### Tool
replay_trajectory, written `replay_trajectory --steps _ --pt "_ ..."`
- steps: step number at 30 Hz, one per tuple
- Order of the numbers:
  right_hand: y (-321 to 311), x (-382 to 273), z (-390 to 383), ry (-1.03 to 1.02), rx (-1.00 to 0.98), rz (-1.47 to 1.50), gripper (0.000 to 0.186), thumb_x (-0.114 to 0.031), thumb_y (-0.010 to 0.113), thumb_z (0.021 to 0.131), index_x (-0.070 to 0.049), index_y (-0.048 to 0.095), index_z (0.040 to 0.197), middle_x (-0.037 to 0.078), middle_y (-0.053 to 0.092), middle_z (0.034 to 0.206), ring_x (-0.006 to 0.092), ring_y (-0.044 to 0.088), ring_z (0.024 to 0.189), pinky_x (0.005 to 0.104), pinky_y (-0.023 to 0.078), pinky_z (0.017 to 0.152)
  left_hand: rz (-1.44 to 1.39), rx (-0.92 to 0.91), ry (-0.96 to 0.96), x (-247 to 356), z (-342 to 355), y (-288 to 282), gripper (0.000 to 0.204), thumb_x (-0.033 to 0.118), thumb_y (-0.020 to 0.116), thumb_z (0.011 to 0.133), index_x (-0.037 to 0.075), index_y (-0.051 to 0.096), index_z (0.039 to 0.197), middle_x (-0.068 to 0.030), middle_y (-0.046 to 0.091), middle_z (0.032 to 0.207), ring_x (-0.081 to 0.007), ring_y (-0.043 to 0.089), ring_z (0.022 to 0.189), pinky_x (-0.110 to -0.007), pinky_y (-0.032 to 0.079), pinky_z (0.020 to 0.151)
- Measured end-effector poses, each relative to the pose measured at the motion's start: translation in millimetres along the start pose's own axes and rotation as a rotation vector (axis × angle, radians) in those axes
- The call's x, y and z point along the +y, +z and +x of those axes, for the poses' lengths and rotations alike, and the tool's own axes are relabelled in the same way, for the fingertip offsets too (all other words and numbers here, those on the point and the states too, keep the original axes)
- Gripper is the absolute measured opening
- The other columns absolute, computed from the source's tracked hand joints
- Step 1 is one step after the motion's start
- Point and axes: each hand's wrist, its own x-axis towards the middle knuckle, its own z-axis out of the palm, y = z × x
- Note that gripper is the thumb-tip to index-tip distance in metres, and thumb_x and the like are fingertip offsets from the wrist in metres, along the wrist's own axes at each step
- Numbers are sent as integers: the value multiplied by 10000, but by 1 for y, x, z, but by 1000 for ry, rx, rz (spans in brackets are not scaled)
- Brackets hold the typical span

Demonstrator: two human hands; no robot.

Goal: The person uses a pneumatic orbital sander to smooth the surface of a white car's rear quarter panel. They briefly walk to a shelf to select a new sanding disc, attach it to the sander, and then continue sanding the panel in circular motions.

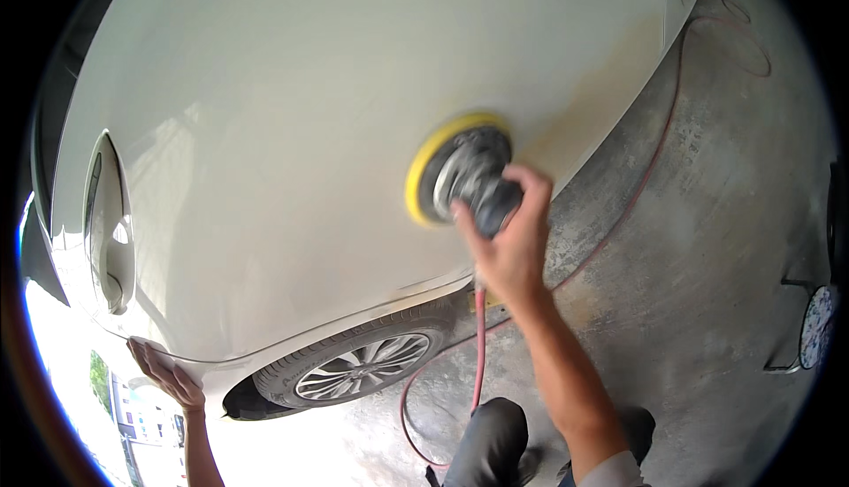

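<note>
A white car door panel (292, 168) fills most of the head view. My right hand (517, 253) grips a round air sander (478, 168), dark-bodied and smeared by motion, with its yellow-rimmed pad against the lower part of the panel. A red air hose (480, 345) runs down from the tool below my wrist. At the far left, my left hand (168, 376) lies flat with its fingers stretched out on the car body, just below the door handle (108, 222). A dull, brownish patch (610, 80) marks the panel's lower edge.
Between my hands sits the car wheel (363, 368) in its arch. More red hose (650, 168) trails over the grey concrete floor (690, 310). At the right rim stands a stool (815, 328) with a patterned seat. My knees (491, 443) show at the bottom.
</note>
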Motion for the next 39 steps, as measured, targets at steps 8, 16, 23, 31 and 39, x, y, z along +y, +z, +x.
replay_trajectory --steps 8,16,23,31,39 --pt "4 4 -52 -164 -84 -209 626 -245 841 797 -50 441 1237 178 499 1206 327 664 855 404 566 639 -31 8 8 9 11 -1 607 392 325 1049 3 367 1514 -284 265 1595 -470 266 1474 -594 224 1189" --pt "24 -16 -106 -252 -259 -158 622 -220 836 775 -80 444 1237 164 485 1234 255 657 692 360 582 515 -58 62 10 13 17 9 570 339 382 1038 -16 411 1483 -266 315 1580 -460 279 1473 -583 229 1194" --pt "36 -80 -40 -227 -259 -146 603 -189 811 801 -77 439 1262 150 470 1236 252 664 704 385 577 585 -50 83 -17 12 5 -3 540 348 430 1027 -5 496 1431 -255 380 1550 -458 335 1446 -574 251 1186" --pt "28 -37 -128 -335 -402 -205 696 -172 861 734 -93 418 1264 167 434 1272 356 658 917 429 594 619 -19 127 -92 35 20 -4 526 299 425 990 48 504 1445 -221 401 1550 -414 343 1456 -516 248 1202" --pt "54 -105 -113 -462 -635 -192 797 -141 911 625 -154 458 1281 154 430 1326 372 659 972 450 611 676 -7 134 -113 36 15 -5 508 313 416 1012 74 507 1450 -188 406 1557 -378 332 1474 -513 237 1215"
